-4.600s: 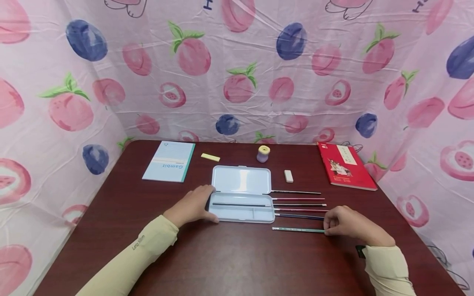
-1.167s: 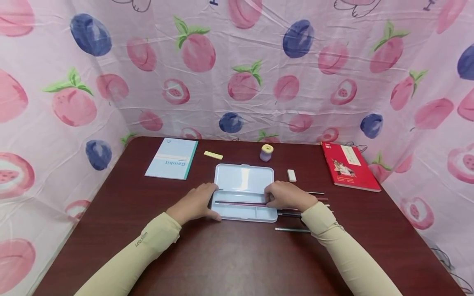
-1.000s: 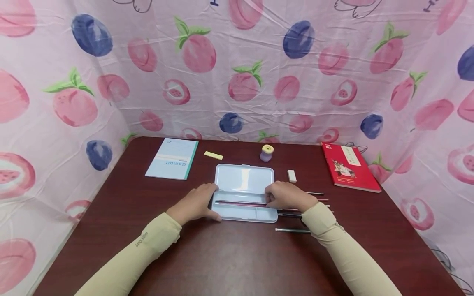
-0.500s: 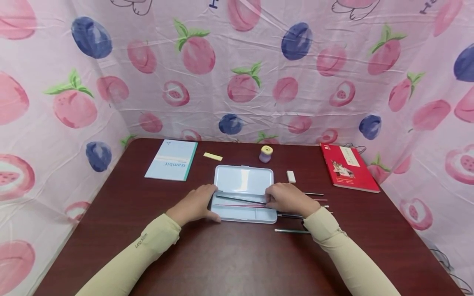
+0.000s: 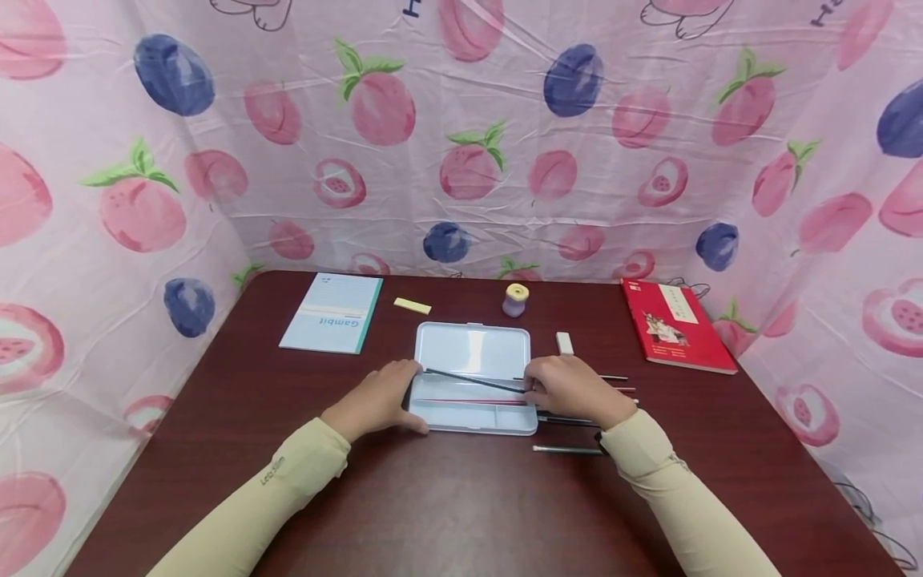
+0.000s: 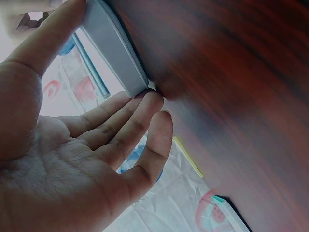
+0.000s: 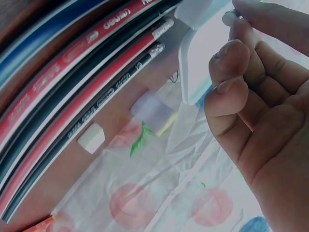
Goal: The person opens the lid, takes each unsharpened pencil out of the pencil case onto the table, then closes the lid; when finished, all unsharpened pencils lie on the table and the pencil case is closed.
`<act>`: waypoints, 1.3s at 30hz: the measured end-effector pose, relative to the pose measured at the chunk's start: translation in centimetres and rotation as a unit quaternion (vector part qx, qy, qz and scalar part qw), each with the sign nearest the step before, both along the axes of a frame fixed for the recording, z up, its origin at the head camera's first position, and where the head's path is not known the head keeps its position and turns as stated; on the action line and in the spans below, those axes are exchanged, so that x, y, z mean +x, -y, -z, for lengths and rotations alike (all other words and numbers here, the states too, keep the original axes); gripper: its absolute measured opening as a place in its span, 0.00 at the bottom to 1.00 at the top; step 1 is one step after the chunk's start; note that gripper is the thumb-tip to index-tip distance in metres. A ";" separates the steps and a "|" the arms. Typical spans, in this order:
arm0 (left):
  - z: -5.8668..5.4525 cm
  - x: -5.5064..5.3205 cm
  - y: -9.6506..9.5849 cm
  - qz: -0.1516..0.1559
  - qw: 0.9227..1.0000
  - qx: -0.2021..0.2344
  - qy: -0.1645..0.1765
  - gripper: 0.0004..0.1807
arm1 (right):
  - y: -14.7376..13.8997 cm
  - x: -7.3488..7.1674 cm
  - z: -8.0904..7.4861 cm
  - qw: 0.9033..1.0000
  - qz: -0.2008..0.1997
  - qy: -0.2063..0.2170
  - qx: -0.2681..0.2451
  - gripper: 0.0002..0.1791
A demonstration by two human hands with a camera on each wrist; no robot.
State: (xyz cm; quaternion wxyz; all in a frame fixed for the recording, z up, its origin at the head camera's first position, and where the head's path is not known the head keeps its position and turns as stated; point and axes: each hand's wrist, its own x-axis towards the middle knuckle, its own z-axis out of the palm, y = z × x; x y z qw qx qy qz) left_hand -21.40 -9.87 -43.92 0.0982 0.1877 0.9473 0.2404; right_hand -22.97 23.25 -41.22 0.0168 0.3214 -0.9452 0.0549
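A light-blue pencil case (image 5: 473, 349) lies open on the table, its lid folded back. My left hand (image 5: 378, 398) holds its left end, thumb at the front and fingers behind; in the left wrist view the fingertips touch the case's corner (image 6: 135, 87). Over the tray, my right hand (image 5: 570, 389) pinches a dark pencil (image 5: 476, 381) near its right end; its tip slants up towards the hinge. In the right wrist view its pale end (image 7: 231, 18) shows between thumb and finger. A red pencil (image 5: 472, 401) lies in the tray.
Several pencils lie right of the case, partly under my right arm, including a dark green one (image 5: 570, 449). Behind stand a white eraser (image 5: 564, 344) and a purple-and-yellow sharpener-like object (image 5: 515, 300). A yellow strip (image 5: 413, 305), notebook (image 5: 332, 312) and red book (image 5: 678, 324) lie further out.
My right hand has come from the right-hand pencils to the case, where a red pencil now lies. The dark pencil has been lifted and tilted from the tray. My left hand stays.
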 end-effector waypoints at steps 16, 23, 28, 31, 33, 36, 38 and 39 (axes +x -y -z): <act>-0.1 0.0 -0.1 -0.002 1.000 -0.003 0.001 0.54 | -4.0 2.6 -1.3 0.997 -0.003 -0.006 -0.071 0.08; 0.0 0.1 0.0 0.003 1.000 -0.002 -0.001 0.54 | -6.4 3.8 -1.3 0.988 0.013 0.059 -0.139 0.09; -0.1 0.0 0.2 0.010 1.000 -0.002 -0.005 0.54 | -8.3 4.7 -1.0 0.979 0.012 0.097 -0.179 0.10; 0.0 0.1 0.2 0.011 1.000 -0.003 -0.005 0.53 | -9.4 5.3 -0.8 0.974 -0.005 0.107 -0.202 0.11; 0.0 0.1 0.2 0.010 1.000 -0.003 -0.004 0.53 | -10.2 5.7 -0.6 0.970 -0.020 0.110 -0.214 0.11; -0.1 0.1 0.1 0.008 1.000 -0.001 -0.002 0.53 | -11.2 6.4 -0.2 0.967 -0.039 0.115 -0.224 0.11; -0.1 0.1 0.1 0.007 1.000 0.000 -0.002 0.53 | -11.8 6.8 -0.1 0.966 -0.045 0.119 -0.224 0.10; -0.1 0.1 0.1 0.006 1.000 0.000 -0.002 0.53 | -12.0 7.0 0.0 0.966 -0.045 0.123 -0.223 0.09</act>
